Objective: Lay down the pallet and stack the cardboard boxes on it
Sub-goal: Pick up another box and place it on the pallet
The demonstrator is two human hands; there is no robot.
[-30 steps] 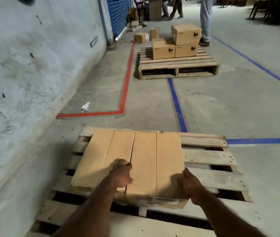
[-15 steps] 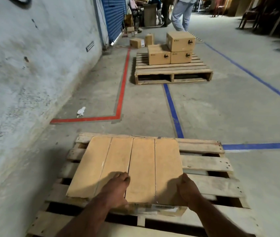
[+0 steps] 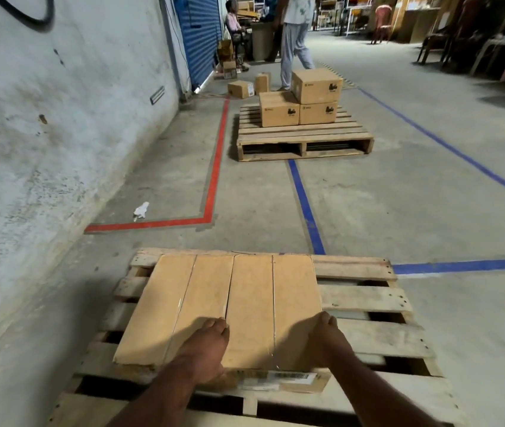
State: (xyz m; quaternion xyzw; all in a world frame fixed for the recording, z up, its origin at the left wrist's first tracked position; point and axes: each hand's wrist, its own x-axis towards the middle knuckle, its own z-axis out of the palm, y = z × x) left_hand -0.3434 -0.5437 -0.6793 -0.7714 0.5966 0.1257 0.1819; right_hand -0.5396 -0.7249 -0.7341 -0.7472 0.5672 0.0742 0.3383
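Observation:
The wooden pallet [image 3: 365, 298] lies flat on the floor right in front of me. Tan cardboard boxes [image 3: 245, 303] sit side by side on its left half, their tops forming one flat surface with taped seams. My left hand [image 3: 205, 346] rests flat on the top near the front edge, fingers straight. At the stack's near right corner is my right hand [image 3: 326, 337], fingers curled over the right edge. A white label [image 3: 279, 379] shows on the near face.
A rough grey wall [image 3: 44, 149] runs close along the left. Ahead stands a second pallet [image 3: 303, 140] carrying three cardboard boxes [image 3: 303, 100], with loose boxes [image 3: 240, 88] and people behind it. Red tape [image 3: 214, 180] and blue tape [image 3: 306, 211] mark the concrete floor.
My left hand has gone from curled to flat on the box top. My head has lifted, showing more of the hall. The boxes stay in place on the pallet.

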